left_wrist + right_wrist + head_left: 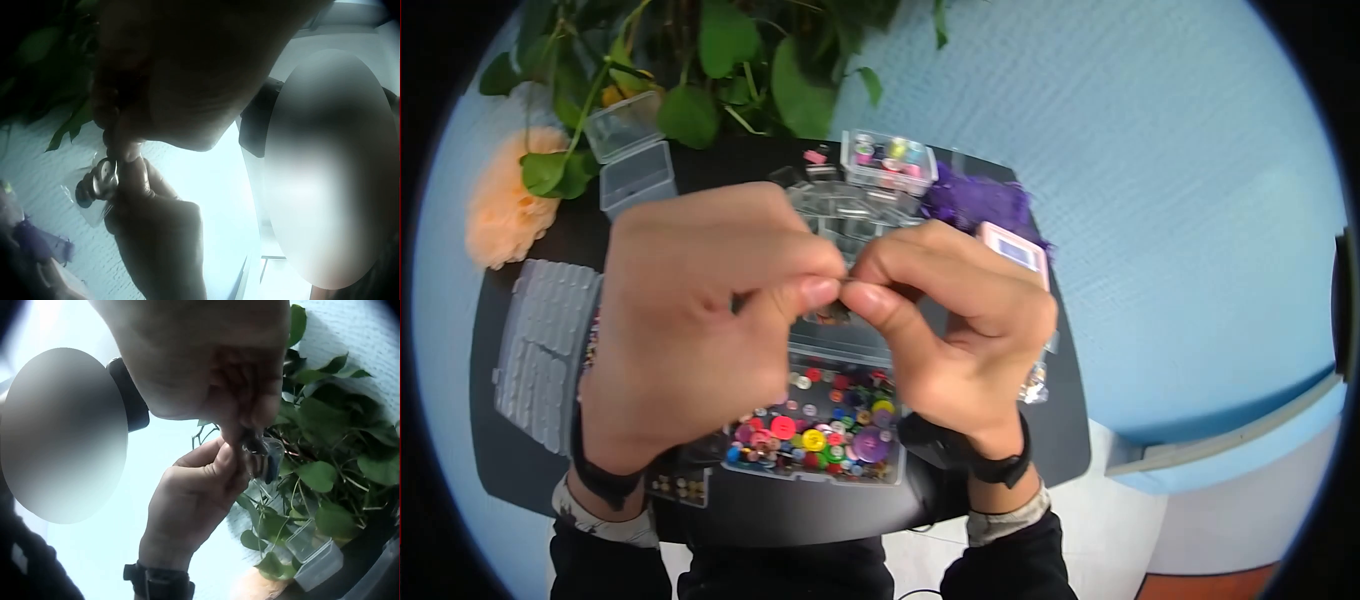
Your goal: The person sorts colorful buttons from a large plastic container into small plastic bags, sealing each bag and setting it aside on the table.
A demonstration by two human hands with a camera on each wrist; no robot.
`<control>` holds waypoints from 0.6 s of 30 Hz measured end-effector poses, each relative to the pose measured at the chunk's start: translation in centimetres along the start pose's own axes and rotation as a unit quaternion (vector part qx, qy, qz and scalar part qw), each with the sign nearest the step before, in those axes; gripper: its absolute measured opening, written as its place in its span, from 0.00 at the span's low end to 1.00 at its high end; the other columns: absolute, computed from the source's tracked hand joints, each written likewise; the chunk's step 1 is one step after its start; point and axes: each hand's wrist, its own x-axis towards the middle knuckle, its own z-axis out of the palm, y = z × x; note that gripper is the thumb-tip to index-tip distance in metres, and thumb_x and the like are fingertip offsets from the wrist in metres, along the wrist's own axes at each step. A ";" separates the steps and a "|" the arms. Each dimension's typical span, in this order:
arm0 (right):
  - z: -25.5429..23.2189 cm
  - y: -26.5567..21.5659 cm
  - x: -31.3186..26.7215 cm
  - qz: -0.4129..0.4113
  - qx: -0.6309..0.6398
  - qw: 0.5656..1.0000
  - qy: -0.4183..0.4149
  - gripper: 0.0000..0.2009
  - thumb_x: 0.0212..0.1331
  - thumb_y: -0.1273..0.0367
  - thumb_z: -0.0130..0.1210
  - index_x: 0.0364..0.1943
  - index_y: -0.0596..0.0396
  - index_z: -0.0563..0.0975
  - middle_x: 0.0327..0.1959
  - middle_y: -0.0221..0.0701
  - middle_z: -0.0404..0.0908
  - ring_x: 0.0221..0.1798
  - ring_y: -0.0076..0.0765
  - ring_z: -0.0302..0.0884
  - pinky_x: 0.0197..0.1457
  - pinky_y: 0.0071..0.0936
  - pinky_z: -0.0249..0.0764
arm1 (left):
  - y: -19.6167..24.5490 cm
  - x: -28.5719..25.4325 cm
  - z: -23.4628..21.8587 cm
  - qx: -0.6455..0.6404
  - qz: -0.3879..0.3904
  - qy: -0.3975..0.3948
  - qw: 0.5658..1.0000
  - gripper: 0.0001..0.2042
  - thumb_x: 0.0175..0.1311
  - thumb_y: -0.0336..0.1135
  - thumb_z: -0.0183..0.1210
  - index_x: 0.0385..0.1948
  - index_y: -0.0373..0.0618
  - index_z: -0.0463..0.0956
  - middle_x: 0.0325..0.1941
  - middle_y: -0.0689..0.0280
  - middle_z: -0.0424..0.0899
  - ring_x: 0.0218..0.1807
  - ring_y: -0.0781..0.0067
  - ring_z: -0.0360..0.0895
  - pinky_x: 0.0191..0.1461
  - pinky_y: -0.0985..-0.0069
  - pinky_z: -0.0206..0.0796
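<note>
Both hands meet above the table, fingertips nearly touching in the head view. My left hand point(690, 320) pinches the top edge of a small clear plastic bag point(832, 315) between thumb and forefinger. From the other side my right hand point(965, 320) pinches the same edge with thumb and forefinger. Several shiny round pieces that look like buttons point(105, 178) sit inside the bag in the left wrist view. Most of the bag is hidden behind the fingers in the head view; the right wrist view shows it hanging below the fingertips.
Under the hands stands a clear box of colourful buttons point(815, 440) on the black table point(1060, 430). Around it are a lidded compartment case point(545, 350), a box of thread spools point(890, 160), purple feathery material point(980, 205), an open clear box point(635, 175) and a leafy plant point(730, 60).
</note>
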 end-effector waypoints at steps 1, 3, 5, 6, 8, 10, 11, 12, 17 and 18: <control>-0.2 -0.1 -0.3 0.003 -0.015 1.000 -0.001 0.04 0.46 0.83 0.63 0.27 0.64 0.81 0.25 0.34 0.81 0.24 0.25 0.76 0.26 0.21 0.68 | 0.3 0.1 -0.1 -0.003 -0.026 -0.017 0.999 0.05 0.47 0.19 0.65 0.27 0.36 0.82 0.23 0.61 0.80 0.24 0.70 0.76 0.28 0.77 0.63; -0.6 -0.1 -0.7 0.013 -0.042 0.999 -0.009 0.02 0.51 0.81 0.64 0.28 0.67 0.81 0.25 0.33 0.82 0.26 0.23 0.76 0.29 0.20 0.69 | 0.5 0.2 -0.4 0.004 -0.045 -0.038 0.998 0.05 0.49 0.19 0.65 0.29 0.36 0.83 0.23 0.60 0.80 0.24 0.70 0.76 0.28 0.77 0.63; -1.6 -0.2 -2.3 0.088 -0.034 0.995 0.011 0.01 0.52 0.81 0.62 0.28 0.66 0.82 0.25 0.33 0.82 0.25 0.24 0.77 0.28 0.21 0.70 | 0.2 -0.1 -0.8 0.053 -0.057 -0.062 0.995 0.06 0.51 0.20 0.65 0.32 0.36 0.83 0.24 0.59 0.82 0.24 0.71 0.76 0.28 0.77 0.63; -2.4 0.0 -3.3 0.159 -0.019 0.987 0.031 0.02 0.52 0.82 0.61 0.29 0.64 0.82 0.25 0.33 0.82 0.24 0.25 0.78 0.27 0.22 0.70 | 0.0 -0.3 -1.0 0.048 -0.056 -0.055 0.996 0.06 0.51 0.20 0.65 0.32 0.36 0.83 0.24 0.59 0.82 0.24 0.71 0.76 0.28 0.77 0.63; -4.2 0.6 -5.8 0.321 0.013 0.939 0.124 0.02 0.56 0.78 0.62 0.31 0.64 0.83 0.25 0.31 0.82 0.25 0.25 0.78 0.29 0.21 0.71 | -0.4 -0.8 -1.3 0.091 -0.044 -0.030 0.994 0.06 0.51 0.21 0.65 0.32 0.36 0.83 0.25 0.59 0.82 0.23 0.69 0.76 0.29 0.76 0.63; -8.8 2.8 -9.9 0.408 -0.012 0.895 0.178 0.05 0.59 0.75 0.64 0.34 0.65 0.84 0.26 0.31 0.82 0.25 0.24 0.78 0.30 0.20 0.73 | -0.2 -0.8 -1.6 0.084 -0.032 -0.034 0.995 0.06 0.52 0.21 0.65 0.32 0.36 0.83 0.25 0.60 0.82 0.24 0.68 0.76 0.30 0.75 0.64; -10.2 3.3 -11.1 0.422 -0.005 0.884 0.203 0.07 0.59 0.74 0.64 0.35 0.66 0.84 0.26 0.32 0.82 0.25 0.25 0.78 0.30 0.21 0.74 | 0.0 -0.8 -1.8 0.089 -0.019 -0.048 0.995 0.06 0.52 0.22 0.65 0.32 0.35 0.83 0.25 0.60 0.81 0.25 0.67 0.76 0.31 0.74 0.64; -11.4 3.6 -12.0 0.436 0.002 0.871 0.229 0.08 0.59 0.73 0.65 0.35 0.68 0.84 0.26 0.33 0.82 0.25 0.26 0.78 0.30 0.21 0.74 | 0.1 -0.9 -1.8 0.083 -0.020 -0.044 0.995 0.06 0.52 0.22 0.65 0.32 0.35 0.83 0.25 0.60 0.81 0.25 0.67 0.76 0.31 0.74 0.64; -14.1 5.3 -14.3 0.465 0.056 0.845 0.256 0.12 0.60 0.71 0.64 0.40 0.71 0.81 0.27 0.36 0.82 0.26 0.27 0.79 0.30 0.21 0.74 | 0.6 -1.4 -2.1 0.086 -0.074 -0.093 0.989 0.06 0.52 0.24 0.66 0.31 0.36 0.83 0.26 0.63 0.81 0.29 0.66 0.75 0.39 0.71 0.66; -14.3 5.8 -14.7 0.465 0.053 0.846 0.256 0.12 0.60 0.71 0.64 0.40 0.71 0.81 0.27 0.36 0.82 0.26 0.27 0.79 0.30 0.21 0.74 | 0.7 -1.5 -2.2 0.083 -0.074 -0.092 0.990 0.06 0.52 0.24 0.66 0.31 0.36 0.83 0.26 0.63 0.81 0.29 0.66 0.75 0.39 0.71 0.66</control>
